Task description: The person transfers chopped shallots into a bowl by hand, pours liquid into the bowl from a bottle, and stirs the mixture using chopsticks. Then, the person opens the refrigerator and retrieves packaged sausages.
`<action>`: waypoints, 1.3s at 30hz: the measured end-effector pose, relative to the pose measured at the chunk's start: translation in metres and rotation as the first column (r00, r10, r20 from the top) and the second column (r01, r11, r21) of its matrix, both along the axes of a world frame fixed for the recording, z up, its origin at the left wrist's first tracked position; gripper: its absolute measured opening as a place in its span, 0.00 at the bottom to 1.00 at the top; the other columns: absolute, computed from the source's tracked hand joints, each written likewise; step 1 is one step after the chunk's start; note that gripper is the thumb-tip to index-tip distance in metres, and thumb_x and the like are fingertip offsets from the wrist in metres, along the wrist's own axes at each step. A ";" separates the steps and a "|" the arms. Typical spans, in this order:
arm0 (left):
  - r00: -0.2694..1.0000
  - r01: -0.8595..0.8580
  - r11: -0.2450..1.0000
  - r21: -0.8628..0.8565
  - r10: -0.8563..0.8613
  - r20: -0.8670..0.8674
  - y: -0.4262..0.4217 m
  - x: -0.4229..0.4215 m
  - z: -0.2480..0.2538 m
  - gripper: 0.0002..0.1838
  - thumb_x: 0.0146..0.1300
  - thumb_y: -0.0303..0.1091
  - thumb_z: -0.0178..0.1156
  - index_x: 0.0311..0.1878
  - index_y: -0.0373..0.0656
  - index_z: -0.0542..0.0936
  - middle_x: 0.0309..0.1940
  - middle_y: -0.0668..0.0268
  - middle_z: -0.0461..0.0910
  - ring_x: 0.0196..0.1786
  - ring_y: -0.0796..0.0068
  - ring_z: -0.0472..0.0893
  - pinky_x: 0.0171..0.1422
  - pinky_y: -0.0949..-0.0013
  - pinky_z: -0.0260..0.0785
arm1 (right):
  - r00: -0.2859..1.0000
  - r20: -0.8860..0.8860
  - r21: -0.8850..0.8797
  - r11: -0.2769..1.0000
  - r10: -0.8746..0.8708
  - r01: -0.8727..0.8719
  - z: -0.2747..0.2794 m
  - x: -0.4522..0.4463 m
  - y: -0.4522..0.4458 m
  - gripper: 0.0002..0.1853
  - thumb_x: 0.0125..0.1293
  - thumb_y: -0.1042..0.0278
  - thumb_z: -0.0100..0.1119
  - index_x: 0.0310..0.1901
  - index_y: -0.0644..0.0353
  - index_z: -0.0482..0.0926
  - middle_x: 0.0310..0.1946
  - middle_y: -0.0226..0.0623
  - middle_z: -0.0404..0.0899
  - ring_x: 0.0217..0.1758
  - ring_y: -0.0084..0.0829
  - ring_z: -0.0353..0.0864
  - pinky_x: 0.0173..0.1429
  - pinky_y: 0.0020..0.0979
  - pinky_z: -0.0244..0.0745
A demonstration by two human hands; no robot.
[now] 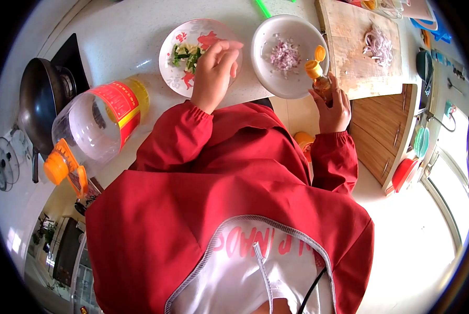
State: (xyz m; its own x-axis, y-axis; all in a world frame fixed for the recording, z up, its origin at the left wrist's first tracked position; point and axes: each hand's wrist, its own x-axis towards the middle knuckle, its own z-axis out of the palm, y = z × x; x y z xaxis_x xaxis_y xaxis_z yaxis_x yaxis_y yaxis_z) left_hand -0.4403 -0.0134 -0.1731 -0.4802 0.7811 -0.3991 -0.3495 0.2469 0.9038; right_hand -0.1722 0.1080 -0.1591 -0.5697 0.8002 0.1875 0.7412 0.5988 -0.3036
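Note:
My right hand [335, 108] is wrapped round a small bottle [322, 86] of dark amber liquid. Its yellow flip cap stands up, and the bottle leans toward the rim of a white bowl [262, 78]. Chopped purple onion [285, 54] lies in a small heap inside that bowl. Over the right part of a plate [173, 83] with red flower patterns hovers my left hand [216, 73], its fingers loosely bent and apart, with nothing visible in them. Cut green pieces and pale bits [187, 56] rest on the plate, partly hidden by this hand.
Sliced onion [379, 46] lies on a wooden cutting board [349, 57] at the right. To the left stand a large clear oil jug [96, 120] with an orange cap and a dark wok [36, 104]. A wooden cabinet [378, 125] is below the board.

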 end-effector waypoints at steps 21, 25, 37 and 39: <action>0.996 -0.018 1.000 0.015 0.019 -0.084 -0.004 0.001 -0.004 0.11 0.73 0.33 0.52 0.48 0.39 0.81 0.23 0.75 0.71 0.26 0.88 0.67 0.30 0.80 0.57 | 0.996 0.074 0.096 0.994 0.049 -0.056 0.006 -0.002 0.002 0.36 0.50 0.57 0.77 0.63 0.52 0.76 0.40 0.35 0.83 0.40 0.37 0.81 0.45 0.37 0.77; 0.994 -0.020 0.999 0.044 0.024 -0.105 -0.002 0.000 -0.010 0.11 0.72 0.34 0.50 0.46 0.40 0.81 0.19 0.73 0.72 0.22 0.86 0.69 0.26 0.76 0.60 | 0.997 0.068 0.090 0.995 0.042 -0.048 0.006 -0.002 0.002 0.35 0.50 0.58 0.77 0.63 0.52 0.77 0.40 0.35 0.83 0.41 0.38 0.81 0.46 0.37 0.77; 0.989 -0.019 0.998 0.052 0.027 -0.145 -0.003 -0.002 -0.016 0.11 0.71 0.34 0.50 0.46 0.40 0.81 0.19 0.73 0.72 0.23 0.84 0.70 0.27 0.76 0.62 | 0.999 0.040 0.113 0.993 0.031 -0.036 0.016 -0.005 0.005 0.35 0.49 0.59 0.77 0.62 0.54 0.78 0.39 0.36 0.83 0.40 0.38 0.80 0.47 0.37 0.76; 0.989 -0.024 0.998 0.053 0.032 -0.147 -0.002 -0.002 -0.016 0.11 0.71 0.34 0.51 0.46 0.40 0.81 0.19 0.73 0.72 0.23 0.84 0.70 0.28 0.76 0.62 | 0.998 0.051 0.116 0.993 0.032 -0.038 0.018 -0.005 0.005 0.35 0.49 0.59 0.77 0.62 0.54 0.78 0.39 0.36 0.83 0.40 0.37 0.80 0.47 0.37 0.76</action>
